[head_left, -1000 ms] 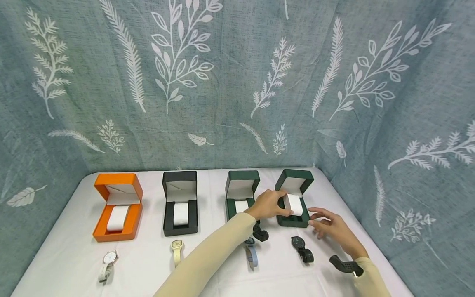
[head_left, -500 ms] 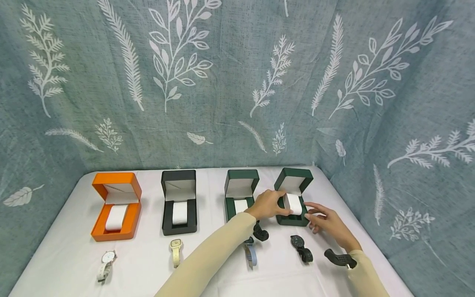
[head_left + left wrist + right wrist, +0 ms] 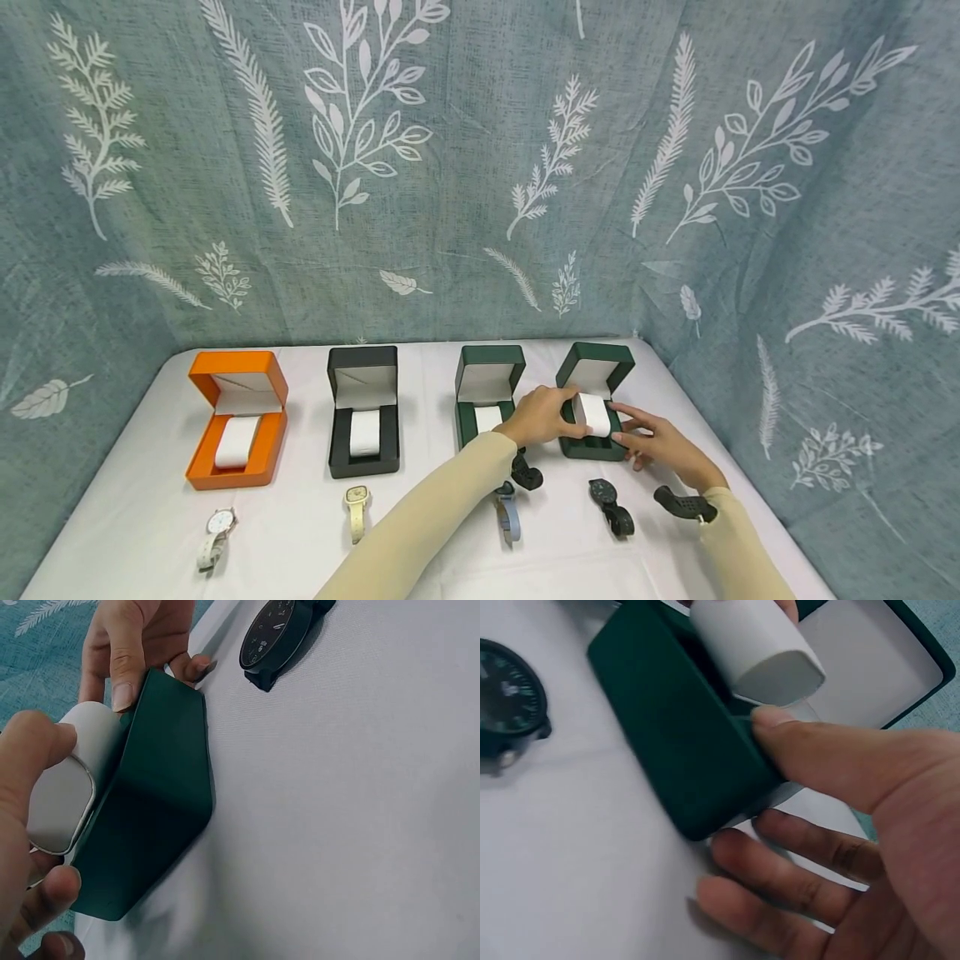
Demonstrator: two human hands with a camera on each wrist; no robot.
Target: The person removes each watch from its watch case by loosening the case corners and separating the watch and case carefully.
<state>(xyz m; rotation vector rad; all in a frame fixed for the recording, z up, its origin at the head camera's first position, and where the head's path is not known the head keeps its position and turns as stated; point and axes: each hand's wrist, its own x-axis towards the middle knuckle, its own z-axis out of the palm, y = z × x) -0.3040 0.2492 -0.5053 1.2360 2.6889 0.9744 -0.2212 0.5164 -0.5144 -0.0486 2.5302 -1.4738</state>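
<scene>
At the far right of the row, an open dark green watch box holds a white watch cushion. My left hand pinches the cushion at its left end; in the left wrist view the cushion stands above the box's rim. My right hand holds the right side wall of this box. In the right wrist view its thumb lies on the rim, with the other fingers outside the wall. A black watch lies in front of the box.
Left of it stand another green box, a black box and an orange box, all with raised lids and white cushions. Before them lie a blue-strapped watch, a yellow watch and a white-strapped watch. A patterned curtain hangs behind.
My right hand has moved leftward onto the green box's right side. The left hand keeps its pinch on the cushion.
</scene>
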